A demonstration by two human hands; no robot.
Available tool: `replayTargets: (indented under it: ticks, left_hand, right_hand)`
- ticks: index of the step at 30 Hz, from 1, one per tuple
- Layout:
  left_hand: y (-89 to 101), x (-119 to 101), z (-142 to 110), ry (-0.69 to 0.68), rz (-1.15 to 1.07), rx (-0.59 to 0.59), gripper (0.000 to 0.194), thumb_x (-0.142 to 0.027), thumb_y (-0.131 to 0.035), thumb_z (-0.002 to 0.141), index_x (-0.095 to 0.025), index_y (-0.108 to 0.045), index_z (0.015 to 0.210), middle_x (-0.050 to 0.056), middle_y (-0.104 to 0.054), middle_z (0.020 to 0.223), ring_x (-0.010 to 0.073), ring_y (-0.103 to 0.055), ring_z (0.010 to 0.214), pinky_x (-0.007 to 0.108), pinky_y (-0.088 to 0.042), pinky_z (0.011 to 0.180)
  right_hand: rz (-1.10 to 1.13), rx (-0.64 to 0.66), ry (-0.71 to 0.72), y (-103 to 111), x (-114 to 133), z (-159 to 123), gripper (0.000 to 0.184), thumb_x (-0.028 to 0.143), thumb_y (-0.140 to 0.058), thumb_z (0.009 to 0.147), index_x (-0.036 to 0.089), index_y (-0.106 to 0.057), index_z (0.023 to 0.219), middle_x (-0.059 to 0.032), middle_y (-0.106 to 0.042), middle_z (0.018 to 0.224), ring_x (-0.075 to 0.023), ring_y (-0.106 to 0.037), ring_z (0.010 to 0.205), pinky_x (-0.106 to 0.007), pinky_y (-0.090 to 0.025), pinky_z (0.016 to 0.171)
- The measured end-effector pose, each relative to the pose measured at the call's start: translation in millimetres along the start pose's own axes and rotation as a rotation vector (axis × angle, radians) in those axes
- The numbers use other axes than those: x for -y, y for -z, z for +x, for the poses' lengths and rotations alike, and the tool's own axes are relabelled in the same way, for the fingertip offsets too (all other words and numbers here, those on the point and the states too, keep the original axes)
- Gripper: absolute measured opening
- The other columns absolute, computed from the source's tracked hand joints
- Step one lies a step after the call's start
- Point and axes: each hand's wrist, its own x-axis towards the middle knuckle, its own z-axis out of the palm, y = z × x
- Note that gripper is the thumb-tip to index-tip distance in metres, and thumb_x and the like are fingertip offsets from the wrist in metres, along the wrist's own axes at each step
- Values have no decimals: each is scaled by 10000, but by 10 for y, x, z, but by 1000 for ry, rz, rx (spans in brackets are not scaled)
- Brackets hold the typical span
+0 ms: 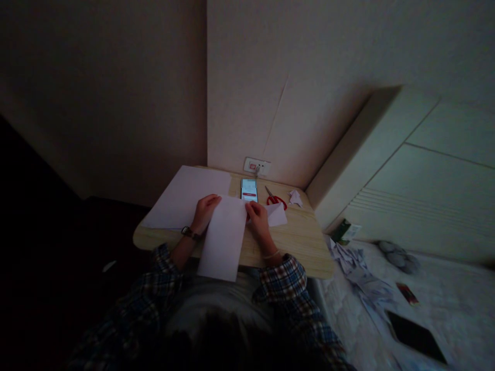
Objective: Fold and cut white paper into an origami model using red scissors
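Observation:
A white sheet of paper (224,237) lies lengthwise on a small wooden table (301,247), its near end hanging over the front edge. My left hand (204,208) rests on the sheet's far left corner, fingers curled down on it. My right hand (257,216) presses its far right corner, fingers bent. Both sleeves are plaid, and a watch sits on the left wrist. A lit phone (249,190) lies just beyond the sheet.
A stack of white paper (181,198) covers the table's left part. Red scissors (275,199), a folded paper piece (277,214) and a crumpled scrap (296,197) lie at right. A wall socket (256,166) is behind. Paper scraps (359,273) and a dark tablet (415,335) lie on the bed.

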Motion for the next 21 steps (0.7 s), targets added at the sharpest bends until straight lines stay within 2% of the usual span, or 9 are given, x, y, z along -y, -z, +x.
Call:
replayTargets:
  ticks: [7,13,21]
  left_hand:
    - [-10,11,12,-10,24,-19,307,-443,-657,606,-159,-598,704,-19,-572,607,132,-488,582,235,-367,537]
    - [1,4,14,-42,56,-24,250,-417,-612,657,-167,-608,669,-2,-584,655,157,-515,666,246,-398,595]
    - [8,33,30,-57,53,-15,247,-401,-623,658,-157,-632,701,9,-615,701,163,-536,699,246,-416,623]
  right_hand:
    - [5,-4,-9,8,23,0,340,412,-532,825,215,-453,560,46,-428,515,-121,-403,501,-248,-303,481]
    - [16,-14,-10,1,56,-6,339,425,-522,822,212,-463,566,43,-426,523,-121,-399,510,-245,-298,483]
    - [11,-27,1,13,56,-2,331,376,-530,825,206,-463,549,47,-412,521,-116,-384,507,-247,-279,489]
